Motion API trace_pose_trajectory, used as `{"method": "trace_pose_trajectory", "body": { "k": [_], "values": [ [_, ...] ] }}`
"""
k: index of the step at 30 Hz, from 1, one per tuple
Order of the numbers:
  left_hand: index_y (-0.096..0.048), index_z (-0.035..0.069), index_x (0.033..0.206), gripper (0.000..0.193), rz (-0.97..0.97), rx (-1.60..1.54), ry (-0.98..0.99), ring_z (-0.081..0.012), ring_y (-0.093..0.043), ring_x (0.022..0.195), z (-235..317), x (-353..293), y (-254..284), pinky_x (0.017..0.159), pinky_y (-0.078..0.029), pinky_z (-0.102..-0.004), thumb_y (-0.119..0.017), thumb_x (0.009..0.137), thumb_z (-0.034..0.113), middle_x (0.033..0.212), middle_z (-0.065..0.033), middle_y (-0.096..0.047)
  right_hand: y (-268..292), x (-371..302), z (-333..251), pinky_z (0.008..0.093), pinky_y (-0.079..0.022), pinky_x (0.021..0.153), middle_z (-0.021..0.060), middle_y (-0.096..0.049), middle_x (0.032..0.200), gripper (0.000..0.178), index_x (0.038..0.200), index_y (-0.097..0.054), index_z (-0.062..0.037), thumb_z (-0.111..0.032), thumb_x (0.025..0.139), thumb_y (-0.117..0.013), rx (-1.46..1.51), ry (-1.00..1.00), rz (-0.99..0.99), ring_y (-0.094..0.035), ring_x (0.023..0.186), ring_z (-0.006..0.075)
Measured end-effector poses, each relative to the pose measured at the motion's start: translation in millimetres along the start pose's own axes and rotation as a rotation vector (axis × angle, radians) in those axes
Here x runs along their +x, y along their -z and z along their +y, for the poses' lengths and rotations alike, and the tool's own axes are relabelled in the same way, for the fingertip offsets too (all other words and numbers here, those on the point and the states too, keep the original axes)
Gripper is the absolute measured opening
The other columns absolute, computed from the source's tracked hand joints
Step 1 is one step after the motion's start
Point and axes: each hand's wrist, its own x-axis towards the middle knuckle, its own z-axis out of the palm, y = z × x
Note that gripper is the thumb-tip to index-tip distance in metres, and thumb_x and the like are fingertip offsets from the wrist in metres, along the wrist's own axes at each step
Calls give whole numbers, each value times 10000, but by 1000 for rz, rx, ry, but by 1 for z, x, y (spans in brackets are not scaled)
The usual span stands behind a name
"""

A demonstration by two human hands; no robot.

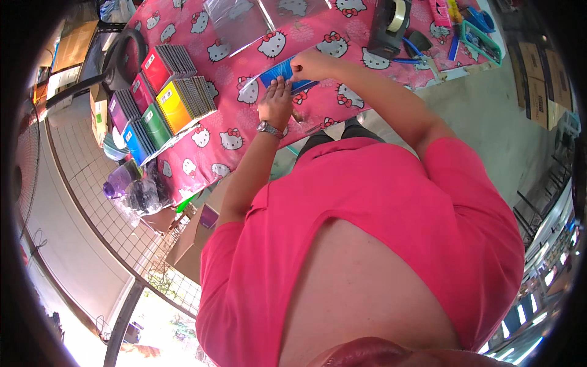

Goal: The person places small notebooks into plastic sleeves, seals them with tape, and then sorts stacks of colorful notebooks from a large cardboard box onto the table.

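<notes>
A blue notebook point(266, 79) lies flat near the table's front edge, with shiny clear plastic showing around it. My left hand point(277, 101), with a watch point(265, 127) at the wrist, rests on its lower side, fingers stretched out flat. My right hand point(310, 65) comes in from the right over the notebook's upper side. Its fingers are curled in a pinch; what lies between them is too small to tell. Part of the cover is hidden under both hands.
Stacks of spiral notebooks in several colours point(177, 104) stand at the table's left. Clear plastic sleeves point(238, 24) lie at the back. A black tape dispenser point(385, 30), blue-handled pliers point(416, 52) and a teal basket point(482, 43) sit at the right on the pink patterned tablecloth point(235, 119).
</notes>
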Motion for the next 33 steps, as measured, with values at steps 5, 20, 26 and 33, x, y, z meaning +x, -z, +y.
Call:
{"method": "trace_pose_trajectory", "body": {
  "k": [5,20,26,33],
  "values": [
    [-550,93,1183,408,62,-177,82,-281,-583,1076,-3,-12,-4,895,-492,-361,-607,793,196,1207,-128,-577,-7,18,-3,415,-506,648,178,-632,711,323,736,-643,-9,-298,647,-757,-293,-26,-129,-638,716,344],
    [-441,168,1314,681,-48,-188,103,-281,-282,1340,26,-3,1,1096,-169,-512,-706,714,354,1399,-88,-367,12,14,9,432,-457,853,177,-610,1099,459,1166,-558,-55,-343,812,-610,-237,-61,-104,-582,1005,350],
    [-503,76,1283,548,-325,-1043,332,-263,-518,1168,-18,1,63,976,-415,-326,-588,761,-68,1225,-103,-573,61,-43,-23,330,-497,772,139,-643,932,574,1277,-516,-125,-547,913,-377,419,-424,-346,-636,856,214],
    [-497,-34,1249,482,-235,-1869,527,-150,-562,994,-30,11,46,862,-441,-280,-537,769,-24,1199,-97,-568,34,-83,-12,259,-459,691,42,-582,852,425,1319,-482,-129,-245,910,-495,938,-170,-119,-562,742,141]
  ]
}}
